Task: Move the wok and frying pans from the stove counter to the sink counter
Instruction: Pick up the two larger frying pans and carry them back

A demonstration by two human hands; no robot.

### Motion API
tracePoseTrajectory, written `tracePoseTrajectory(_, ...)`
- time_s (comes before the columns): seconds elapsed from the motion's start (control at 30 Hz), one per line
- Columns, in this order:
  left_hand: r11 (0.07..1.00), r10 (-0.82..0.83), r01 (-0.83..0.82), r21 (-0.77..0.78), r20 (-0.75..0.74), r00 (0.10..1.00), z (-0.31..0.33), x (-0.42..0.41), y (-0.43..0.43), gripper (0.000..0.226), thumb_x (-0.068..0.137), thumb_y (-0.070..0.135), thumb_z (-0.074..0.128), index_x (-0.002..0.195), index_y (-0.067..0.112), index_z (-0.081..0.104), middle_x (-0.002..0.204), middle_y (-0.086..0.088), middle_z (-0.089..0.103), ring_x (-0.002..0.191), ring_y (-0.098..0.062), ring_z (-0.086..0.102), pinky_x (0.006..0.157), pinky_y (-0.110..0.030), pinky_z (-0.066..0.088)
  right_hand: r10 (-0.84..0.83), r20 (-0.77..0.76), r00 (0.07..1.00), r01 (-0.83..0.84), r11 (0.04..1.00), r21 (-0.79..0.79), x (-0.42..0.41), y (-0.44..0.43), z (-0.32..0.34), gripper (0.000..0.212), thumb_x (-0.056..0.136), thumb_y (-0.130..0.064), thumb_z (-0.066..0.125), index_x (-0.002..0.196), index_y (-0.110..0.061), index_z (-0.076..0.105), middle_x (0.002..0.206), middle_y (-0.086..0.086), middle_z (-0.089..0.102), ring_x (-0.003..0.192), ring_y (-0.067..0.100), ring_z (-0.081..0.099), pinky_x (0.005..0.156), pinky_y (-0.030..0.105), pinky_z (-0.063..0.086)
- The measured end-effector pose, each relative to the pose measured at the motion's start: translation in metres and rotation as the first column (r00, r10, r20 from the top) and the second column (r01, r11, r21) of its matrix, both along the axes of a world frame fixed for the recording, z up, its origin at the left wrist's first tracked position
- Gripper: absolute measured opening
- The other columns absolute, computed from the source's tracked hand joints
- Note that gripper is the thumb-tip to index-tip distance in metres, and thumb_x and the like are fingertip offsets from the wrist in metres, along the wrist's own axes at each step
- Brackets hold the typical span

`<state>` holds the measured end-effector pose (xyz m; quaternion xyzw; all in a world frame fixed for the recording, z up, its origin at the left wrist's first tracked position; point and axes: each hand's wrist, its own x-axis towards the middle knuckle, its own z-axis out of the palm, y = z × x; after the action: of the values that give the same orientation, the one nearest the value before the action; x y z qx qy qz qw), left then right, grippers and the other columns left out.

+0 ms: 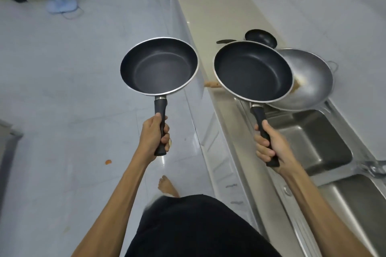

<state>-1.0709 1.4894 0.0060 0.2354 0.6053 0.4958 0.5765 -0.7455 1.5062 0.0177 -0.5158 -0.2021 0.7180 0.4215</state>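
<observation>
Each hand carries a frying pan by its handle, both pans level and bowl-up. The left hand [155, 134] is clenched round the black handle of the left pan [159, 66], which hangs over the floor, well clear of the table's front edge. The right hand [269, 147] is clenched round the handle of the right pan [252, 71], and this one already overhangs the table [211, 16], its far rim in front of the wok [309, 78].

The wok sits on the table just past the far end of the sink [309, 137], tilted a little, with a small dark pan [261, 37] behind it near the wall side.

Both handles run almost straight away from the body, so each pan lies directly ahead of its grip. The right hand is the nearer one to the table; its pan needs only to go down, though the free spot looks tight between the wok and the table's front edge. It may knock the wok's rim if lowered straight. The left pan has to swing rightward across the front edge first, so it likely lands second, further along the bare table beyond the wok.
</observation>
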Motion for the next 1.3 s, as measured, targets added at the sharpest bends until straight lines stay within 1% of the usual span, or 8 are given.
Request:
tracePoseTrajectory(0.2,1.000,-0.008,0.006,-0.028,-0.076,0.997,0.009,-0.089,0.109,0.033,0.108,0.032,0.034,0.106,0.009,0.056,0.056,0.003,0.050,0.035,-0.010,0.039,0.032,-0.022,0.039,-0.003,-0.038,0.999,0.003,1.000,0.016,-0.088,0.110,0.003,0.031,0.103,-0.043,0.046,0.095,-0.014,0.054,0.048,-0.005,0.032,0.024,0.004,0.025,0.026,0.015,0.023)
tracePoseTrajectory(0.37,1.000,-0.012,0.010,-0.019,-0.095,0.995,0.008,-0.142,0.191,0.035,0.108,0.034,0.034,0.109,0.008,0.056,0.057,0.003,0.051,0.036,-0.010,0.040,0.032,-0.023,0.040,0.000,-0.060,0.998,0.002,1.000,0.028,-0.139,0.191,-0.001,0.030,0.102,-0.043,0.048,0.095,-0.014,0.054,0.049,-0.005,0.032,0.024,0.004,0.026,0.026,0.016,0.024)
tracePoseTrajectory(0.5,1.000,-0.020,0.018,-0.016,-0.092,0.996,0.000,-0.177,0.264,0.035,0.108,0.033,0.034,0.110,0.005,0.055,0.059,0.002,0.049,0.036,-0.011,0.037,0.032,-0.023,0.038,-0.015,-0.073,0.997,0.017,1.000,0.025,-0.176,0.264,-0.010,0.030,0.103,-0.043,0.045,0.095,-0.015,0.053,0.048,-0.005,0.032,0.024,0.004,0.026,0.026,0.015,0.023)
tracePoseTrajectory(0.6,0.999,-0.031,0.030,-0.013,-0.088,0.996,-0.004,-0.199,0.329,0.034,0.109,0.032,0.034,0.109,0.004,0.054,0.056,0.004,0.049,0.035,-0.010,0.036,0.031,-0.021,0.037,-0.046,-0.087,0.995,0.047,0.999,0.010,-0.199,0.325,-0.018,0.030,0.104,-0.042,0.043,0.096,-0.014,0.051,0.048,-0.005,0.031,0.024,0.004,0.026,0.026,0.016,0.023)
tracePoseTrajectory(0.8,0.997,-0.072,0.070,-0.021,-0.093,0.993,-0.007,-0.233,0.465,0.033,0.109,0.032,0.034,0.108,0.005,0.054,0.058,0.002,0.048,0.035,-0.010,0.036,0.031,-0.021,0.038,-0.090,-0.051,0.995,0.089,0.996,-0.023,-0.229,0.453,-0.028,0.030,0.104,-0.042,0.043,0.095,-0.014,0.051,0.049,-0.005,0.032,0.025,0.005,0.026,0.026,0.016,0.025)
tracePoseTrajectory(1.1,0.980,-0.197,0.194,-0.043,-0.100,0.975,-0.008,-0.267,0.647,0.033,0.109,0.032,0.033,0.108,0.006,0.054,0.059,0.001,0.048,0.035,-0.010,0.037,0.031,-0.023,0.039,-0.201,-0.048,0.978,0.198,0.978,-0.061,-0.262,0.591,-0.033,0.031,0.102,-0.044,0.047,0.095,-0.014,0.053,0.051,-0.004,0.032,0.026,0.005,0.026,0.027,0.017,0.025)
tracePoseTrajectory(1.2,0.963,-0.268,0.265,-0.046,-0.081,0.960,-0.014,-0.279,0.714,0.034,0.109,0.032,0.034,0.106,0.006,0.055,0.058,0.001,0.048,0.035,-0.010,0.037,0.030,-0.022,0.039,-0.281,-0.030,0.959,0.279,0.958,-0.062,-0.276,0.630,-0.039,0.031,0.102,-0.044,0.049,0.095,-0.015,0.053,0.052,-0.004,0.032,0.026,0.005,0.026,0.027,0.016,0.025)
tracePoseTrajectory(1.3,0.929,-0.368,0.364,-0.062,-0.078,0.927,-0.016,-0.298,0.787,0.034,0.109,0.033,0.034,0.106,0.006,0.055,0.054,0.004,0.049,0.035,-0.010,0.038,0.031,-0.023,0.039,-0.380,-0.020,0.925,0.379,0.923,-0.062,-0.296,0.676,-0.040,0.030,0.101,-0.044,0.050,0.095,-0.015,0.052,0.052,-0.004,0.032,0.027,0.005,0.025,0.027,0.017,0.024)
